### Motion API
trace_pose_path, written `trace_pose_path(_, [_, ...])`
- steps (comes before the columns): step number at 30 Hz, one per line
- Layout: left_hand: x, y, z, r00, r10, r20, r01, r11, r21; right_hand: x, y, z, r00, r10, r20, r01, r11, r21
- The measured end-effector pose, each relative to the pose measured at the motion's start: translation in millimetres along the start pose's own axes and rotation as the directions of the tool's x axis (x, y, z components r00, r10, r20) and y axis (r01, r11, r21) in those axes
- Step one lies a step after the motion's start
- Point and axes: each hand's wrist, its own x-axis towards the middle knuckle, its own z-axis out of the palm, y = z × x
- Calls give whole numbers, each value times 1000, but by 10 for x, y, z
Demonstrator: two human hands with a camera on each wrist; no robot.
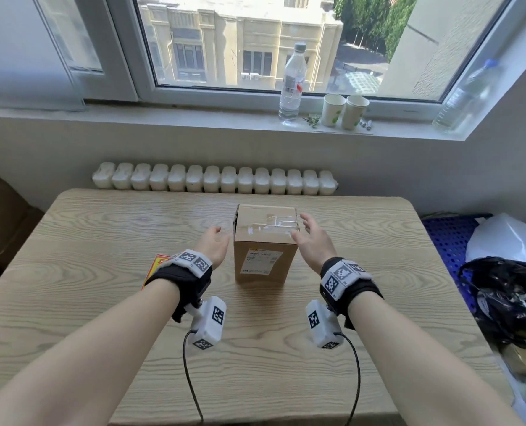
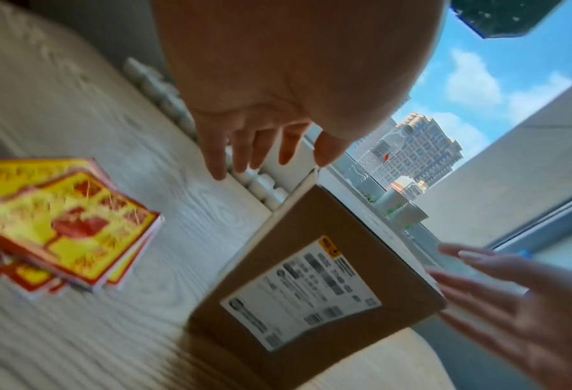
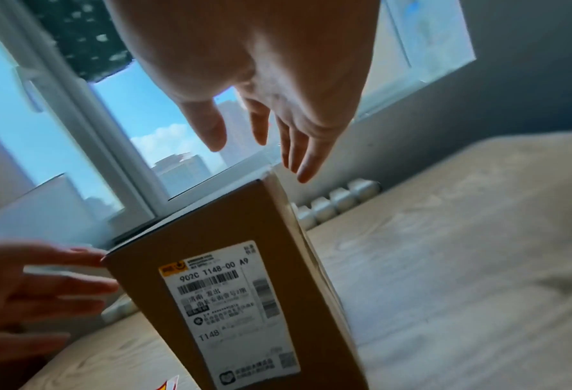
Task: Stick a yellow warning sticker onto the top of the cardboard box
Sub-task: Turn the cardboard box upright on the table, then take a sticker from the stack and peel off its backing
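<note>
A brown cardboard box (image 1: pixel 264 241) stands upright in the middle of the wooden table, its top taped over and a white shipping label (image 3: pixel 231 311) on the side facing me. My left hand (image 1: pixel 215 244) hovers just left of the box with fingers spread, not touching it. On the box's right side my right hand (image 1: pixel 309 235) is held open too, close to the top edge. A stack of yellow and red warning stickers (image 2: pixel 60 224) lies on the table left of the box, mostly hidden behind my left wrist in the head view.
The table (image 1: pixel 102 272) backs onto a white radiator (image 1: pixel 212 178). On the windowsill stand a water bottle (image 1: pixel 291 84) and two paper cups (image 1: pixel 344 110). A blue crate with black and white bags (image 1: pixel 501 272) sits right of the table.
</note>
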Motion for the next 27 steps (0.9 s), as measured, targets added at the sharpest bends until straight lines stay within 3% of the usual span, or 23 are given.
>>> trace_pose_path(3, [-8, 28, -231, 997, 24, -68, -6, 967, 254, -14, -200, -8, 991, -135, 18, 137, 978, -159])
trace_pose_path(6, [-50, 2, -427, 987, 129, -100, -76, 905, 419, -18, -410, 80, 974, -218, 67, 228, 943, -244])
trace_pose_path(12, [-135, -378, -750, 971, 200, -129, -97, 829, 551, -84, -747, 537, 925, -309, 221, 364, 886, -288])
trace_pose_path(19, [-168, -1051, -986, 997, 59, -58, -14, 808, 590, -149, -794, 1348, 864, -280, 418, 421, 858, -295])
trace_pose_path(27, [23, -1772, -1017, 999, -15, 37, -9, 818, 575, -54, -527, 2136, 865, -127, 485, 354, 840, -412])
